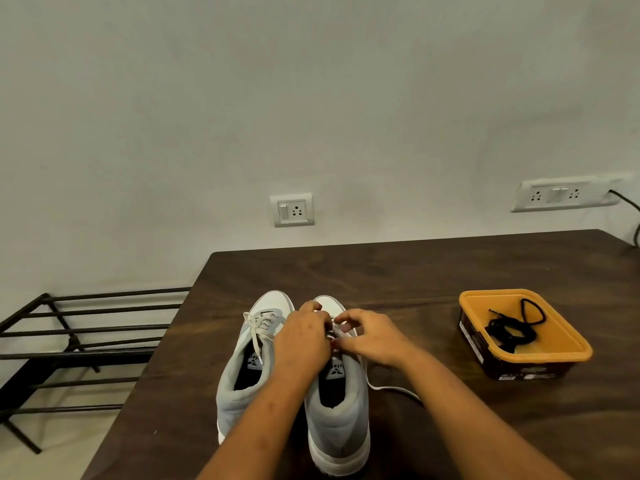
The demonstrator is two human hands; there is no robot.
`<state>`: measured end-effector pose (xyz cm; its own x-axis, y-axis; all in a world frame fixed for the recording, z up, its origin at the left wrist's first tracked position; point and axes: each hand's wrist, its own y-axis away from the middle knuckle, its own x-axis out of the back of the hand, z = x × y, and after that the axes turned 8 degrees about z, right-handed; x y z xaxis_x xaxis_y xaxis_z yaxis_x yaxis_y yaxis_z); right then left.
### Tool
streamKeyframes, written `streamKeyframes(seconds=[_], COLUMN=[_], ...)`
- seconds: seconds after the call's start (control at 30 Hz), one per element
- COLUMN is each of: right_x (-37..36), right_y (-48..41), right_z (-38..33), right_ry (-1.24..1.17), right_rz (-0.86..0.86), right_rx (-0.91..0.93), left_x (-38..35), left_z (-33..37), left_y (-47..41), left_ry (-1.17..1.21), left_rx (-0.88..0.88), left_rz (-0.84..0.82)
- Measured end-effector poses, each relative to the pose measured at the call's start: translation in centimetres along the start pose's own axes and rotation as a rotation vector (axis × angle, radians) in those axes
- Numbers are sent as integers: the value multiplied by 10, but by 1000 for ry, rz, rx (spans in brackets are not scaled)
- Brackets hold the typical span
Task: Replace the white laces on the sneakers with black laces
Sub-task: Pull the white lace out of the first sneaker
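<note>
Open tabletop (pixel 415 271) between sneakers (pixel 235 393) and orange tub (pixel 502 293); loose white lace (pixel 391 389) trails across near side

Bare forearms (pixel 273 410), left hand (pixel 302 341), right hand (pixel 375 339).

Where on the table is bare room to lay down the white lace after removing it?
Free: the far table strip beyond the sneaker toes; the patch between right sneaker and orange tub, where a white lace end trails. Crowded: the middle, where left hand and right hand work at that lace.

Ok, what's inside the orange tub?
The orange tub holds a loose tangle of black laces, one loop reaching toward its far wall. The tub floor beneath the tangle is covered; their number cannot be told.
</note>
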<state>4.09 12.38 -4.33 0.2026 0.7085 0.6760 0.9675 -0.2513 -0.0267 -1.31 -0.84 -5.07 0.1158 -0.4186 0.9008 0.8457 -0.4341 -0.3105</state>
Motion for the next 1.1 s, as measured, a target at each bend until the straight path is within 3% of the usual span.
streamKeyframes(seconds=[0.2, 0.5, 0.63, 0.7, 0.77, 0.8, 0.93, 1.1], right_x=[-11, -22, -23, -23, -23, -23, -22, -21], right_y=[2, 3, 4, 5, 6, 6, 7, 9], right_z=[-1, -2, -5, -6, -7, -8, -11, -13], right_ry=[61, 98, 122, 146, 163, 171, 212, 242], right_rz=[32, 143, 159, 166, 162, 159, 163, 159], right_rx=[-45, -173, -204, -208, -209, -209, -204, -202], left_x=[-4, -4, -3, -3, -2, -2, 6, 9], left_z=[4, 10, 5, 2, -2, -6, -12, -7], left_y=[-1, 3, 3, -1, -6, -7, -4, -8], left_ry=[-37, -3, 270, 561, 790, 769, 87, 124], left_rx=[6, 14, 258, 502, 637, 607, 137, 94], left_rz=[-48, 95, 221, 208, 167, 137, -8, 6])
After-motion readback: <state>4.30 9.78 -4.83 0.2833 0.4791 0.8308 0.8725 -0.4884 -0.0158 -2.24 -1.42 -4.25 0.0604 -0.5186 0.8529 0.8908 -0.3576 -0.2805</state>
